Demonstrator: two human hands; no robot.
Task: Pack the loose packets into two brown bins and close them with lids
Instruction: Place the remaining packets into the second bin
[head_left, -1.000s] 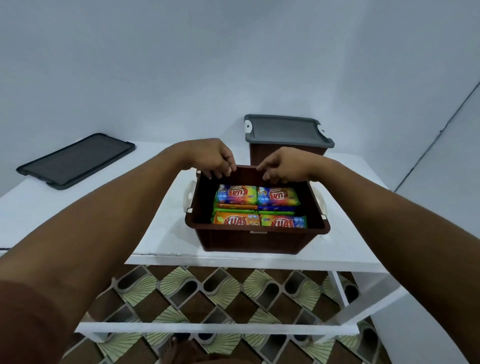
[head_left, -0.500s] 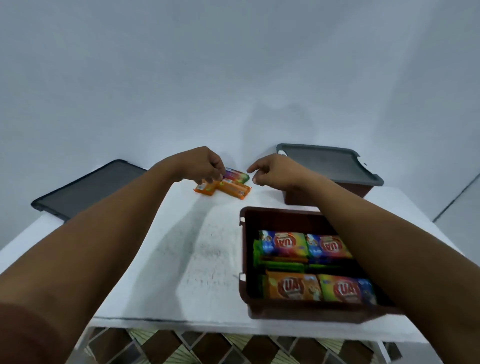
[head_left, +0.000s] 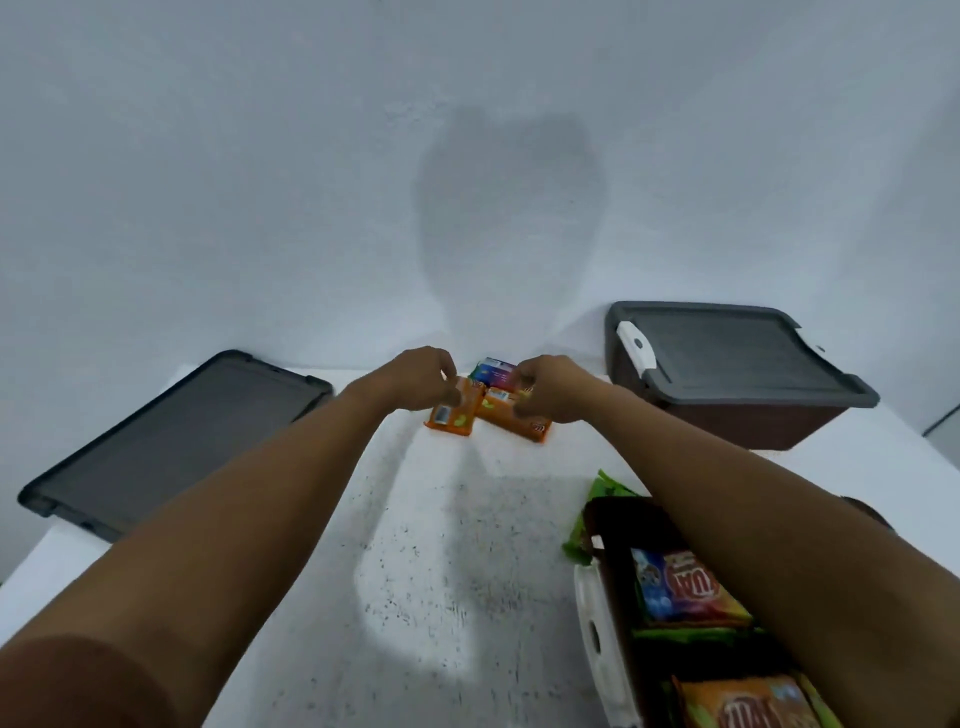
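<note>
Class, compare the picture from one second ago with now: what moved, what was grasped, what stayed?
Both hands left the far rim of the open bin and reached forward to the loose packets at the far edge of the table. The left hand and right hand now curl round them. The closed bin, the spare lid and the packed packets stayed put.

Bright wrappers, brown and grey plastic.
The white bench (head_left: 467, 571) is black-speckled. At its far edge: two orange foil packets (head_left: 452, 421), one blue-purple foil packet (head_left: 493, 373). The closed brown plastic bin (head_left: 737, 422) wears a grey lid (head_left: 727, 353) with a white latch (head_left: 635, 345); the open brown plastic bin (head_left: 608, 522) holds blue-red, orange and green packets (head_left: 680, 587).
</note>
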